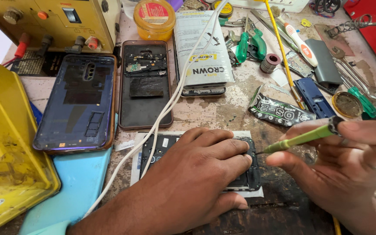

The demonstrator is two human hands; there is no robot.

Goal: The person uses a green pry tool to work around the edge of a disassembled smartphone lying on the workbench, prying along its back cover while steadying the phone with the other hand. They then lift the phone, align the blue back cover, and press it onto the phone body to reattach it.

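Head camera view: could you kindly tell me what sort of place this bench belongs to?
Probably a phone repair bench: an opened phone under the left hand, a green screwdriver in the right hand, and a yellow bench power supply.

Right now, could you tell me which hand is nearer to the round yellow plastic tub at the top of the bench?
Left. The left hand lies below the round yellow plastic tub, pressing an opened phone; the right hand is farther right, holding a green screwdriver.

Bare forearms, sleeveless; right hand (349, 167) wears ring.
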